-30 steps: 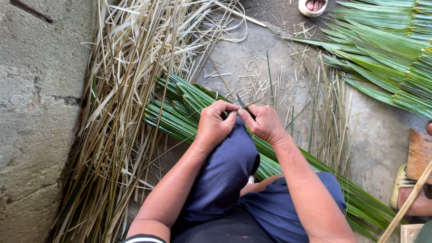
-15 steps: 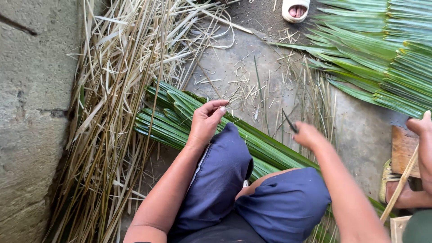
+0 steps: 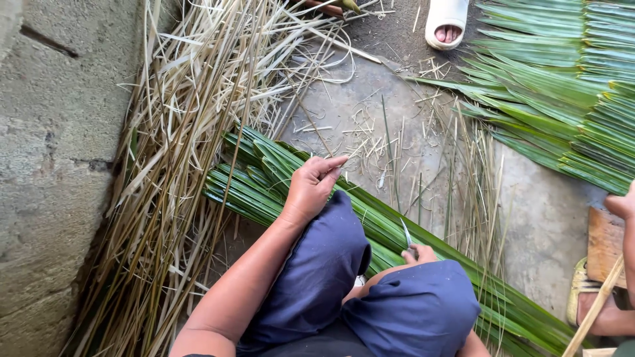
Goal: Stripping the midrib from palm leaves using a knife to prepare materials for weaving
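The right hand (image 3: pixel 419 254) has dropped since half a second ago: then it was raised out to the side over the concrete floor (image 3: pixel 542 211), now it sits low, tucked behind the blue-clad knee (image 3: pixel 413 307), mostly hidden, closed around a small knife (image 3: pixel 407 235) whose blade points up. The left hand (image 3: pixel 309 188) has hardly moved; it rests above the other knee over the bundle of green palm leaves (image 3: pixel 258 178), fingers loosely curled, thumb and forefinger pinching a thin leaf strip (image 3: pixel 354 153).
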